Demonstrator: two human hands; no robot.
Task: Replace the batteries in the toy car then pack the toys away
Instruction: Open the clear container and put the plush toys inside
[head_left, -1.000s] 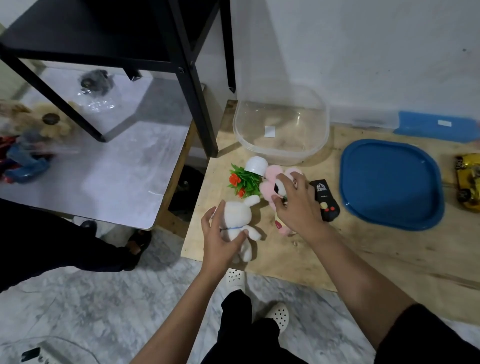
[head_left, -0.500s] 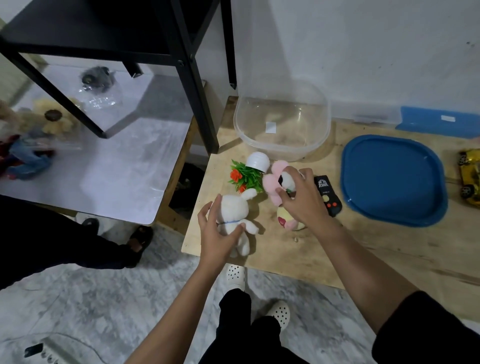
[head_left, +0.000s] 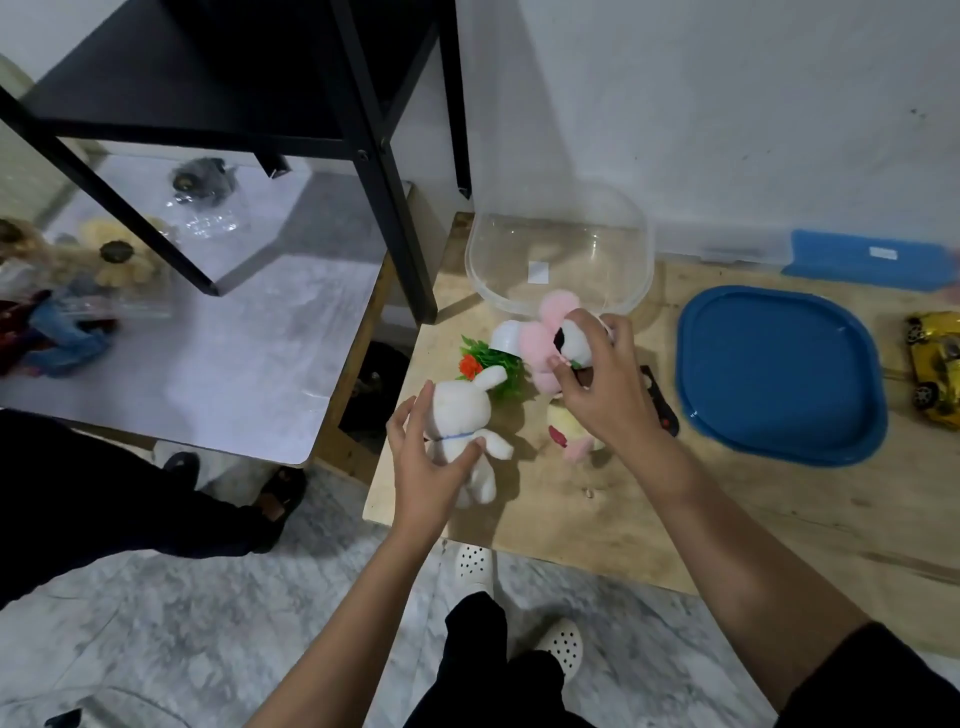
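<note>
1. Head view: we look down on a wooden table (head_left: 727, 509), with each of our hands on a soft toy near its left end.
2. Our left hand (head_left: 426, 462) grips the white bunny plush (head_left: 462, 410) round its body. The thumb presses across the front just below the blue neck band, and the other fingers are spread behind its head and back.
3. We cannot tell whether the bunny's feet touch the wood.
4. Our right hand (head_left: 602, 389) pinches the pink plush (head_left: 543, 338) at its head, between the thumb and curled fingers. Its yellow and pink lower body shows below the palm.
5. One pink ear overlaps the near wall of the clear tub (head_left: 488, 275), which stands at the back of the table against the white wall.
6. A toy plant (head_left: 493, 364) in a white pot lies tipped over between the two plush toys, just behind the bunny's ear.
7. A black remote (head_left: 662, 410) lies partly hidden by our right hand, between the pink plush and the blue lid (head_left: 779, 374), which lies flat.
8. The yellow toy car (head_left: 935, 374) sits at the table's right edge, beyond the lid and well apart from both hands.
9. To the left, a black shelf frame (head_left: 384, 171) stands on a pale table (head_left: 249, 332) bearing blurred toys.
</note>
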